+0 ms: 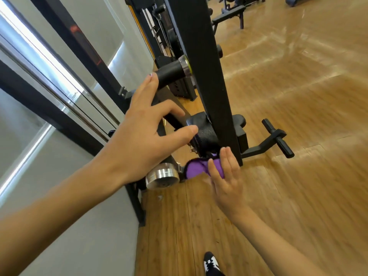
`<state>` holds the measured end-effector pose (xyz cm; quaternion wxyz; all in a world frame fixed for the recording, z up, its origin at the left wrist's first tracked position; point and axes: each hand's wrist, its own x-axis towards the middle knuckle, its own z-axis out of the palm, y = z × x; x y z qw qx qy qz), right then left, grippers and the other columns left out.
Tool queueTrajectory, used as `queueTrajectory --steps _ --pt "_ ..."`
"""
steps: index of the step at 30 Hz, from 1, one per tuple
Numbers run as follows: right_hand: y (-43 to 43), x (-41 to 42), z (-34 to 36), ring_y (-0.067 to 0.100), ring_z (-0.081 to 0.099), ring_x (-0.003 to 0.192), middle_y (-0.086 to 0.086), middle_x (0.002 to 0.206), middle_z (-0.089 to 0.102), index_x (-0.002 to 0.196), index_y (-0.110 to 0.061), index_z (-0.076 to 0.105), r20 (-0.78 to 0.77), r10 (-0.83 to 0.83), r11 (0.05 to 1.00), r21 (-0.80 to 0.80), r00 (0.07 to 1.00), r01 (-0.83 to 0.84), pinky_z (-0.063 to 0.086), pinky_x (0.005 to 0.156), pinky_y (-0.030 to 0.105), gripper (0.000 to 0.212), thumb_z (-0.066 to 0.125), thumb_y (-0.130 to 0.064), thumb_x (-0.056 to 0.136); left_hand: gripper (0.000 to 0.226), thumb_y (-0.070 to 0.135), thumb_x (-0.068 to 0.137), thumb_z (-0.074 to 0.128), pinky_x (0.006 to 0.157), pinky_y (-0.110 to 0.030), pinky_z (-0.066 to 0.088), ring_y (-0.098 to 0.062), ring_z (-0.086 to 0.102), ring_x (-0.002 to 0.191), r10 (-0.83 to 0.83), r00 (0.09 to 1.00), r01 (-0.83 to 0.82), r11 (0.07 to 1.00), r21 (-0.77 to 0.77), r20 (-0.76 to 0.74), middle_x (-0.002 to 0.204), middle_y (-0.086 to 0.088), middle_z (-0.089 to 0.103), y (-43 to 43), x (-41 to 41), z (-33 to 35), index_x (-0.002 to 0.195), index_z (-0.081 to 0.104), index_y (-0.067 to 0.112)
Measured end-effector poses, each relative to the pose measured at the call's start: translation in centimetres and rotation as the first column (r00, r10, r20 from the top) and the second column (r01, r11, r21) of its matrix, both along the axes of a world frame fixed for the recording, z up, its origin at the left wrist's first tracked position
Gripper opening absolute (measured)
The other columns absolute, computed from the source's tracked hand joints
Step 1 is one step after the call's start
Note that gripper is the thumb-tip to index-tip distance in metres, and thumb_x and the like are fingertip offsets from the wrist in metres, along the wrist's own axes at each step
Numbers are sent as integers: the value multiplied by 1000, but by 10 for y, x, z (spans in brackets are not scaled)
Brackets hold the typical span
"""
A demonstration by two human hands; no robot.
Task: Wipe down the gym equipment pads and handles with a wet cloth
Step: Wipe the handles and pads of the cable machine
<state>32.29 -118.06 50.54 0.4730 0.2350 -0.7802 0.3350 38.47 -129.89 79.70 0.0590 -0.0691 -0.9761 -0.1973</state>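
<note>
Fingers: the left hand has its fingers spread apart and holds nothing, with the index tip at the free end of the foam handle. The right hand has its fingers straight and together, and the thumb lies across the purple cloth, pinning it against them.
Floor: wood boards, glossy. A wet cloth may drip here, so wring it first.
Upright post: a black steel column that stands in front of the pad. It probably makes sense to work around it from the near side.
Pad: black and textured, low on the frame and partly hidden behind the post. It looks like the surface to wipe now. Press the cloth flat and use overlapping strokes so the grain gets cleaned.
Foam handle: a black grip with a metal collar, up and to the left of the pad. The free left hand could steady the frame here, and the grip can be wrapped and twisted afterwards.
Purple cloth: bunched in the right hand, just below the pad's lower edge. I cannot tell whether it touches the pad. Opening it out would give a wider wet face.
</note>
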Motion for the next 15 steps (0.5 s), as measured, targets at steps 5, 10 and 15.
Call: queueTrajectory --steps 5,10,15 --pt "-36 -26 33 37 27 150 20 158 28 160 -20 21 -23 -4 986 -168 1000 0 25 123 54 64 55 -16 106 51 81 68 43 126 -40 6 -5 -3 158 56 998 -56 997 -61 -2 173 14 5 -2 -8 -1 103 61 50" --pt "-32 -19 -56 35 18 155 11 170 15 163 -26 20 -10 9 998 -69 1000 -10 26 123 55 95 75 -2 89 48 78 71 45 123 -35 6 -2 -3 158 59 998 -60 997 -44 -12 172 18 7 -11 -9 -4 109 60 52" --pt "-41 -46 -15 31 14 157 8 171 7 163 -23 20 -83 31 991 -125 996 -41 21 125 52 69 57 -12 105 45 76 72 45 125 -40 9 -4 -1 158 68 997 -69 997 -41 -25 173 15 10 -9 -18 -8 107 62 52"
